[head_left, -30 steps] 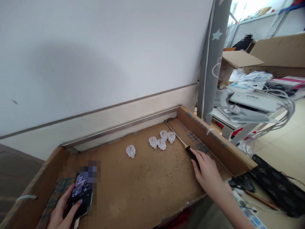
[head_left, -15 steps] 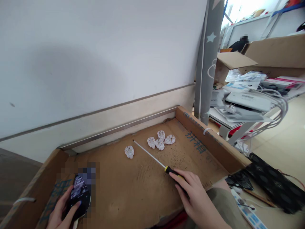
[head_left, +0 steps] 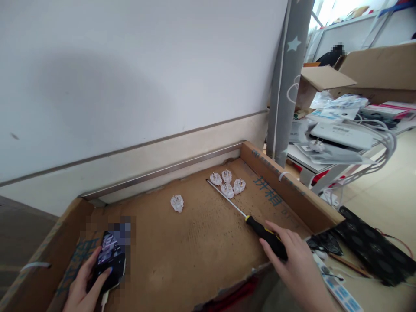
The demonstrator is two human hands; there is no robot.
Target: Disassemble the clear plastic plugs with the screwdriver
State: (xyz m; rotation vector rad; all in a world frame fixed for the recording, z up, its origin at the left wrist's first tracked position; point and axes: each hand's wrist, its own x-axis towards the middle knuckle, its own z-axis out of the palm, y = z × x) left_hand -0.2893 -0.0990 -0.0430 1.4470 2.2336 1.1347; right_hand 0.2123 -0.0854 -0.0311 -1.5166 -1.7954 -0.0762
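Closest to me, my left grip (head_left: 86, 284) is wrapped around a dark phone (head_left: 112, 262), thumb on its screen side, well to the left of the screwdriver (head_left: 251, 222). My right grip (head_left: 297, 262) has thumb and fingers loosely around the screwdriver's black-and-yellow handle. Off to the screwdriver's right I have a power strip (head_left: 341, 290) and, past it, a black panel (head_left: 373, 247). The shaft points forward and left over the cardboard tray (head_left: 162, 260); from here I can't tell whether it rests on the cardboard. Left of the screwdriver's tip lies a lone clear plug (head_left: 177, 203), prongs up. Four plugs (head_left: 227, 190) sit bunched just beyond the shaft; whether the metal touches them I can't make out. Farther out, beyond the screwdriver and to its right, stands a grey pole (head_left: 286, 86), then a cluttered table (head_left: 301, 156).
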